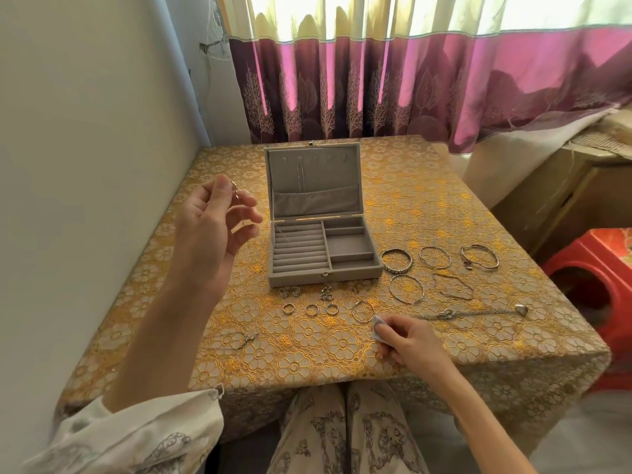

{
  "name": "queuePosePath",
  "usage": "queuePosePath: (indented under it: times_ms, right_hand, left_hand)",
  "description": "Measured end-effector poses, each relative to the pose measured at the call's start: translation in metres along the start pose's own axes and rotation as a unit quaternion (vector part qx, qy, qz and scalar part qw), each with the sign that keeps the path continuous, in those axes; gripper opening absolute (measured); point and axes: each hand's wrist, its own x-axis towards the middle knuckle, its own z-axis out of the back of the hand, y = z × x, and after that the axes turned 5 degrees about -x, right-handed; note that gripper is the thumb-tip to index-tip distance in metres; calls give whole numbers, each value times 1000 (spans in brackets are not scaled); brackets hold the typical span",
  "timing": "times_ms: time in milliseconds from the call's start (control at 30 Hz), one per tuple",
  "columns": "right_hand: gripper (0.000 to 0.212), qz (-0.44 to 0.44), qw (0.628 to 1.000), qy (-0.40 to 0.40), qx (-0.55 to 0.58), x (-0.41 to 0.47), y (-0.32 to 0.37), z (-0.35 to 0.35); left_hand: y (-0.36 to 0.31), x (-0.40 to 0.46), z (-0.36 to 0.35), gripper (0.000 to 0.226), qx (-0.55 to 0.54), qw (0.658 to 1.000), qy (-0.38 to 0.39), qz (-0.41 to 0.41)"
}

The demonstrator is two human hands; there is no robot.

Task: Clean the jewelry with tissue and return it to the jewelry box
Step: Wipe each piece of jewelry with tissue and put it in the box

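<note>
One small ring [234, 186] was pinched high in left hand [213, 227], just left of open jewelry box [321, 248]; right hand [407, 340], nearer viewer, pinched tissue [378, 329] — box's ring slots lay closest to left.

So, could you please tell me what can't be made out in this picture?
- Head view: the piece pinched in the left hand is too small to identify.
- The tissue is mostly hidden by the right hand.
- The jewelry box ring slots: too small to tell whether filled.
</note>
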Motion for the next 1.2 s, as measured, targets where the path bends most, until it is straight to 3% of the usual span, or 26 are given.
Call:
queuePosePath:
  times_ms: [300,500,600,767,867,967,1100,1200]
  right_hand:
    - [17,14,996,-26,84,-2,12,-2]
    - [21,111,957,43,266,9,70,1]
    - [19,151,955,76,244,16,101,1]
    - [37,188,954,96,213,27,127,-2]
    - [24,224,943,153,191,29,136,-2]
    - [28,225,945,197,129,29,145,5]
    - [24,210,960,168,85,40,149,21]
    - [21,200,969,138,44,54,149,34]
  left_hand:
    - [-2,-13,-13,15,37,993,86,76]
    - [-3,-13,-25,13,160,977,132,52]
    - [-7,-10,-32,16,192,969,151,33]
    - [-15,-3,-44,28,156,968,195,31]
    - [-17,4,-48,22,125,970,206,36]
    - [-17,14,-49,14,114,974,191,28]
    - [-17,29,-43,11,57,987,146,35]
    - [-11,39,-34,24,46,989,126,63]
